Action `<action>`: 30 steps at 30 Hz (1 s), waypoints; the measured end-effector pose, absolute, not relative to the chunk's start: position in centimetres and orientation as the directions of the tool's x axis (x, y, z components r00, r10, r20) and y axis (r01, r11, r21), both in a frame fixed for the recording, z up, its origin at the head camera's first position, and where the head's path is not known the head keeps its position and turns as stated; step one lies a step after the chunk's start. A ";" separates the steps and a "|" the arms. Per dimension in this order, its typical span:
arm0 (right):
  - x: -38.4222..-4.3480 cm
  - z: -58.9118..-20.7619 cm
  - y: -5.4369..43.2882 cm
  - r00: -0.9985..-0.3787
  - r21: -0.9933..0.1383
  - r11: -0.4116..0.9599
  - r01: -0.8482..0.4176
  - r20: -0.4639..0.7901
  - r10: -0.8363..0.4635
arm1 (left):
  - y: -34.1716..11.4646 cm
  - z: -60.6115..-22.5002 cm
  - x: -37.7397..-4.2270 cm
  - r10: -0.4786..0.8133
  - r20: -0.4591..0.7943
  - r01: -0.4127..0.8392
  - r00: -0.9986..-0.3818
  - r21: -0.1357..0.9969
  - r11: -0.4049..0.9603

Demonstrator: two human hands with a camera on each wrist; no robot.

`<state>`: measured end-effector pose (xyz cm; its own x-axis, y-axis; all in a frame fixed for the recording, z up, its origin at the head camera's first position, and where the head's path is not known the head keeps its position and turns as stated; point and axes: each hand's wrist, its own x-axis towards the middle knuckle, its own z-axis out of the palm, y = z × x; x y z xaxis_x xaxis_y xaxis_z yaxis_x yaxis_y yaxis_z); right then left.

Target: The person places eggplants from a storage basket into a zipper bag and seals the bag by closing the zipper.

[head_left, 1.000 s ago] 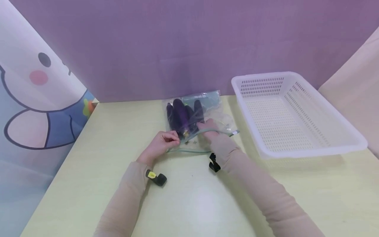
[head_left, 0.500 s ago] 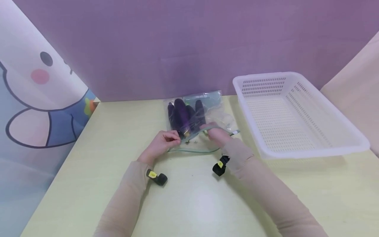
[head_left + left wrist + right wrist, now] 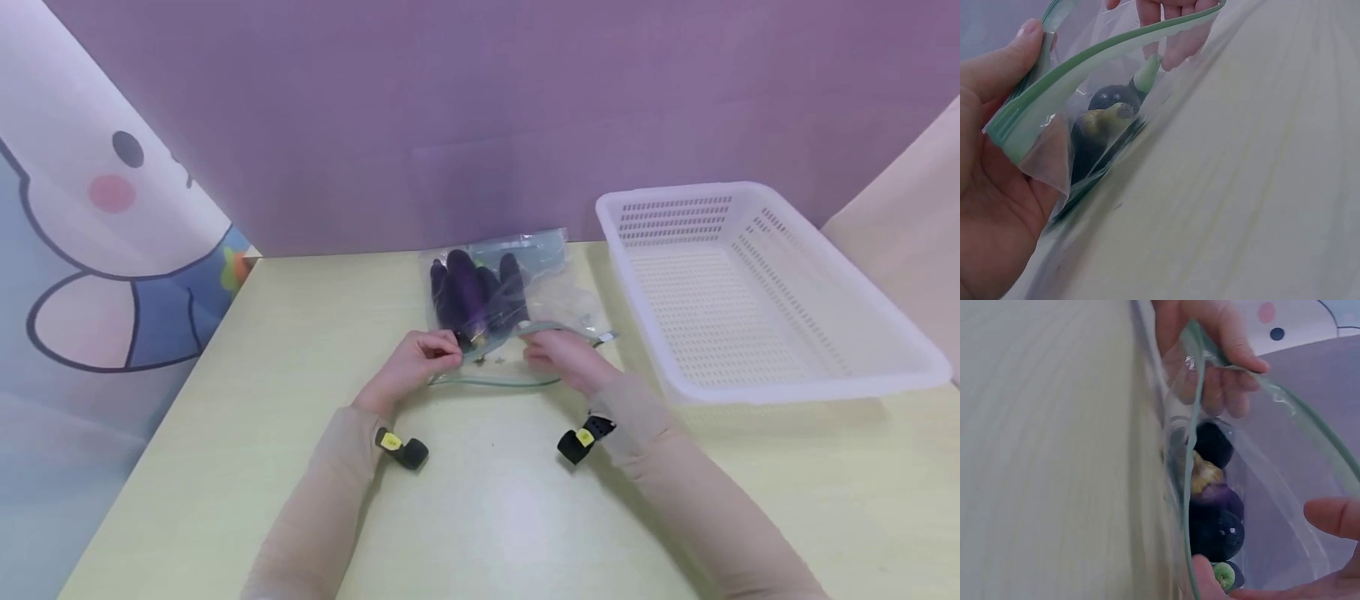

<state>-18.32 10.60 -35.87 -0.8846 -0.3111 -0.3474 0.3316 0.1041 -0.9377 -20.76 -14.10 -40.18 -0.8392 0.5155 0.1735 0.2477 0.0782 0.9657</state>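
A clear zip-lock bag (image 3: pixel 566 302) with a green zip edge lies at the back of the table, its mouth towards me. Several dark purple eggplants (image 3: pixel 467 292) lie side by side inside it. My left hand (image 3: pixel 412 365) pinches the bag's left corner between thumb and fingers, and the mouth stands parted. At the right part of the mouth is my right hand (image 3: pixel 566 354), its fingers just inside under the upper edge. In the right wrist view its thumb is spread away from the fingers, close to an eggplant's green stem (image 3: pixel 1224 575). The right hand holds no eggplant.
A white perforated plastic basket (image 3: pixel 810 390) stands on the table to the right of the bag. Behind the table (image 3: pixel 480 517) hangs a purple cloth (image 3: pixel 450 125), and a cartoon-printed curtain (image 3: pixel 82 250) hangs at the left. Each wrist wears a small black camera (image 3: pixel 577 446).
My right hand has drawn back out of the bag towards its mouth, leaving the rightmost eggplant lying inside. My left hand keeps its hold on the bag's corner. The head view has shifted slightly.
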 end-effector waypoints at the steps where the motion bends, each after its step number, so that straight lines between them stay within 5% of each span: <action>1: -18.2 -36.0 10.9 -0.883 -0.941 0.104 0.322 -0.338 -0.327 | -14.0 -40.2 -20.8 0.517 0.173 0.247 -0.838 0.966 0.078; 18: -17.3 -36.4 12.9 -0.860 -0.954 0.195 0.227 -0.291 -0.419 | -13.7 -40.1 -20.7 0.517 0.119 0.206 -0.848 0.972 0.114; 30: -16.2 -35.7 13.5 -0.801 -0.889 0.442 -0.119 -0.177 -0.572 | -14.1 -40.1 -20.7 0.522 0.130 0.226 -0.843 0.966 0.123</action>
<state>-16.23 13.52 -35.72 -0.8009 -0.5721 -0.1769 -0.1191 0.4417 -0.8892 -20.75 -14.12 -40.06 -0.8431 0.5216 0.1305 0.2259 0.1234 0.9663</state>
